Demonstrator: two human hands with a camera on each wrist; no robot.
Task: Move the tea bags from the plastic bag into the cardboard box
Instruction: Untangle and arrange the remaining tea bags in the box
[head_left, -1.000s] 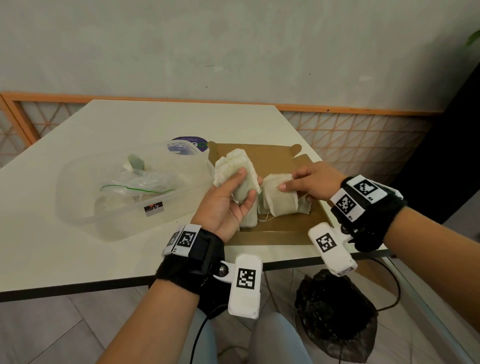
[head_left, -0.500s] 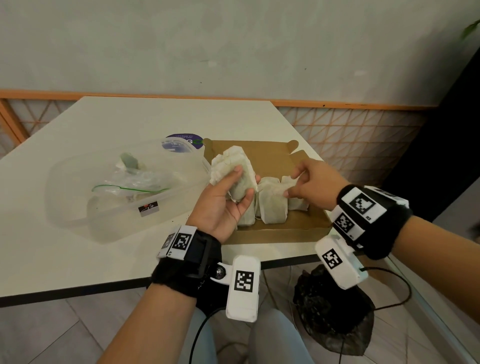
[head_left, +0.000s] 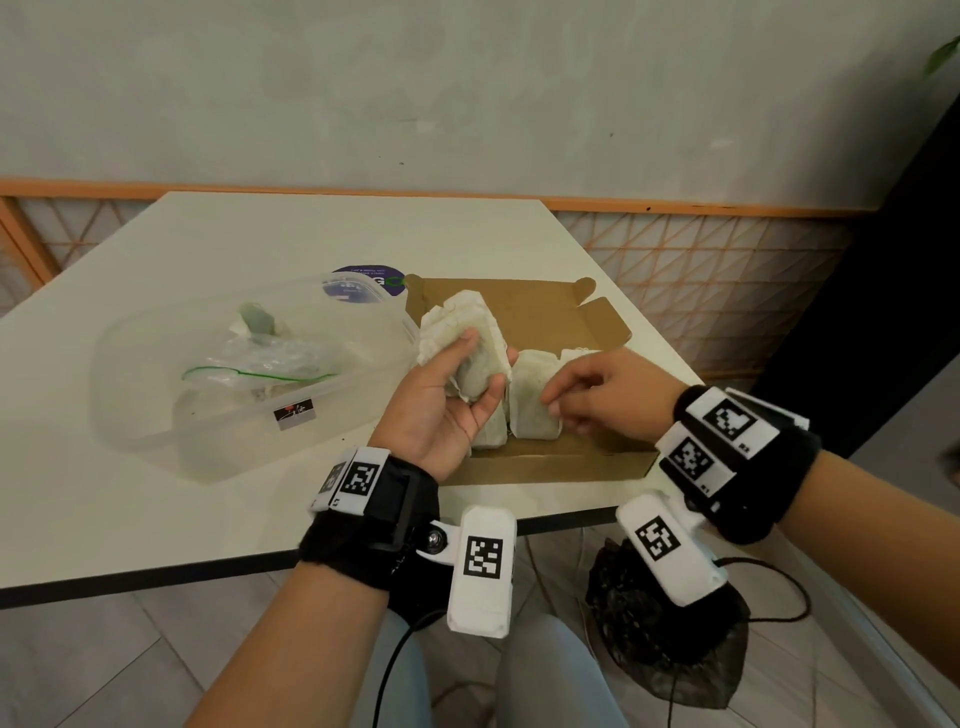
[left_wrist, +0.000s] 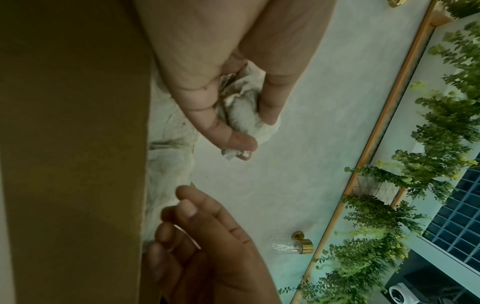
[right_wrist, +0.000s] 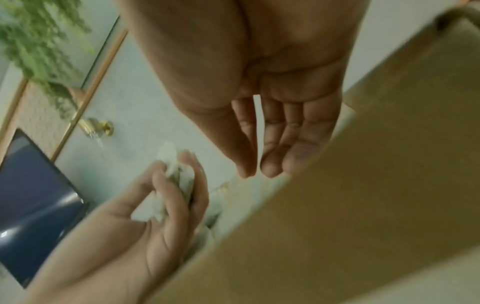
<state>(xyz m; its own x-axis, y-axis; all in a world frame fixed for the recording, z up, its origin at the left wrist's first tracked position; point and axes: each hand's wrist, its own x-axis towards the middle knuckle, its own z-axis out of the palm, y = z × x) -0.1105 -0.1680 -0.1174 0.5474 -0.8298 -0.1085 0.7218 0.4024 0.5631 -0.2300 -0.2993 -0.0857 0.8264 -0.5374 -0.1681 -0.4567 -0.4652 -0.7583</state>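
Note:
My left hand (head_left: 483, 358) hovers over the left side of the open brown cardboard box (head_left: 550, 312) and grips a stack of white tea bags (head_left: 467, 332) between thumb and fingers. The left wrist view shows the same grip on the tea bags (left_wrist: 244, 111). Several more tea bags (head_left: 524, 410) stand inside the box. My right hand (head_left: 553, 400) is over them with relaxed fingers, fingertips at the bags and nothing held. Its fingers (right_wrist: 270, 162) look straight in the right wrist view. The crumpled plastic bag (head_left: 260, 364) with a green zip line lies in a clear tub.
The clear plastic tub (head_left: 156, 426) sits left of the box on the white table (head_left: 260, 244). A round purple label (head_left: 363, 280) lies behind it. The table's front edge (head_left: 156, 577) is near my wrists. A black bag (head_left: 670, 654) is on the floor below.
My right hand has let its fingers loosen and slid slightly left over the standing tea bags. My left hand keeps holding its stack in about the same place.

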